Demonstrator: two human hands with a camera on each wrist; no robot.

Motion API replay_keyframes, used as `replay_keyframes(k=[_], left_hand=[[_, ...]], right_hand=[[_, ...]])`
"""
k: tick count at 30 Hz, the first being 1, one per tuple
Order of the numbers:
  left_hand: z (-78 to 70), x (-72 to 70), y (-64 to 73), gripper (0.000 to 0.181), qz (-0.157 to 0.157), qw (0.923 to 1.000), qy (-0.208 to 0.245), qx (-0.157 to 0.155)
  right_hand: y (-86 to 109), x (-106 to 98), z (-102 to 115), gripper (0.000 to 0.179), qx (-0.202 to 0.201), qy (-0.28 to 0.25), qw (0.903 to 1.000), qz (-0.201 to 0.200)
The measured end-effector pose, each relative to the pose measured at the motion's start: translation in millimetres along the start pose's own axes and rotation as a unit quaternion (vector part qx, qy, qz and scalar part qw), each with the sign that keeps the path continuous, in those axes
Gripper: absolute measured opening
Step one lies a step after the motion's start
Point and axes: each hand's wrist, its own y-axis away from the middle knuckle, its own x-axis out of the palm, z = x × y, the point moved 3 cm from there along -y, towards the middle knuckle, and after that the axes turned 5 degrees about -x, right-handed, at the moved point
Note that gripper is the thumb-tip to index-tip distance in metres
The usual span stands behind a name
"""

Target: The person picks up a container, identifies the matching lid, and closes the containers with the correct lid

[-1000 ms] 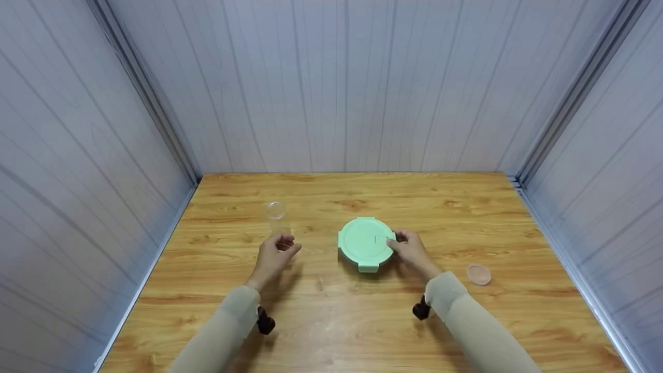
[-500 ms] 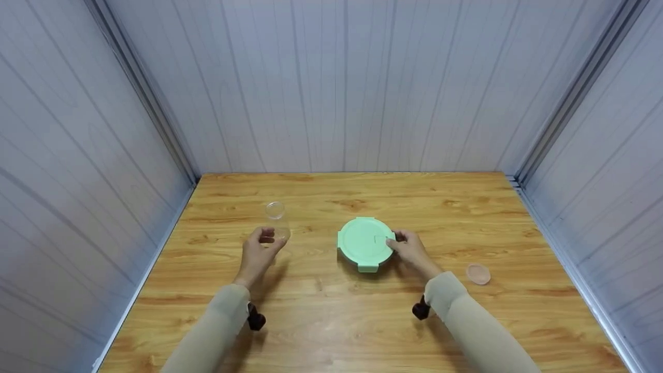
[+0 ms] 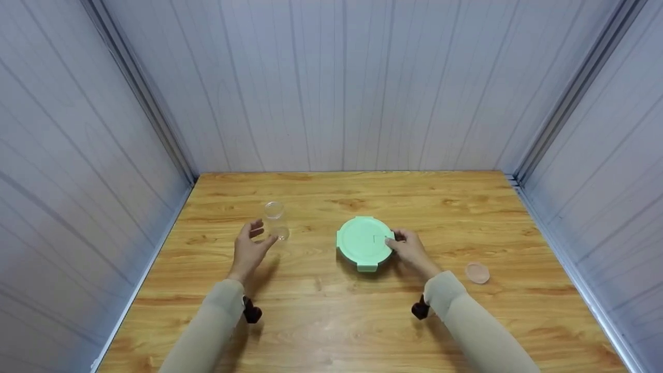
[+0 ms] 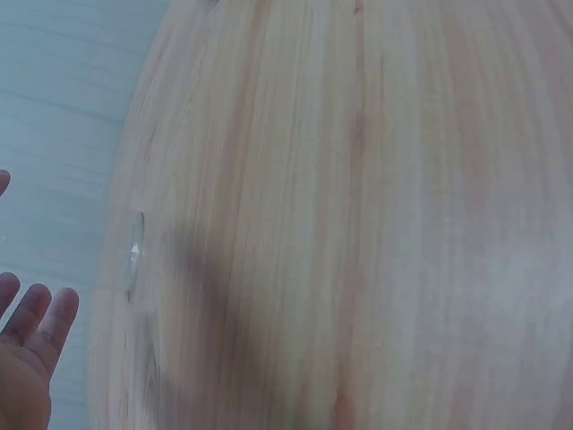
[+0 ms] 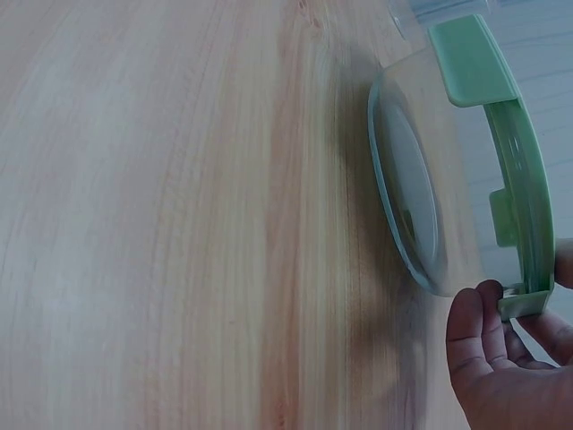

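Head view: since a second ago, your left hand point(image 3: 250, 252) has drawn back from in front of the clear tumbler point(image 3: 277, 221) and its fingers are more spread. It looks empty, thumb tip overlapping the tumbler's base; you cannot tell whether they touch. Your right hand point(image 3: 411, 248) keeps its grip on the 3 o'clock edge of the round glass food container point(image 3: 362, 243), thumb on top, hiding the latch there. That container sits mid-bench, its mint-green lid on, with latches showing at 12, 6 and 9 o'clock. The upright tumbler stands toward its 10 o'clock, and a pale translucent disc point(image 3: 477, 273) lies between 3 and 4 o'clock on the bench point(image 3: 331, 321).

Left wrist view: your left hand is cut off at 8 to 9 o'clock, visible fingers apart. The tumbler's base ring shows; its transparent wall is barely readable.

Right wrist view: your right hand, at 4 o'clock and partly cut off, pinches a green latch. The container's clear glass bowl shows beneath the lid.
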Motion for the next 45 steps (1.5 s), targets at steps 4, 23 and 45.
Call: replay_keyframes(k=[4,23,45], left_hand=[[-0.6,-0.3,-5.9,0.061,-0.001,0.9998,0.018,0.008],[-2.5,3.8,-30.9,0.078,0.010,0.9981,0.050,-0.035],[5.2,25.6,-45.6,0.073,-0.003,0.9956,0.084,-0.042]], right_hand=[[0.6,0.7,0.5,0.035,0.012,-0.023,0.9996,0.005],[-1.2,0.1,-2.2,0.037,0.016,-0.015,0.9997,0.000],[-0.3,0.3,-2.0,0.036,0.023,-0.027,0.9994,0.005]])
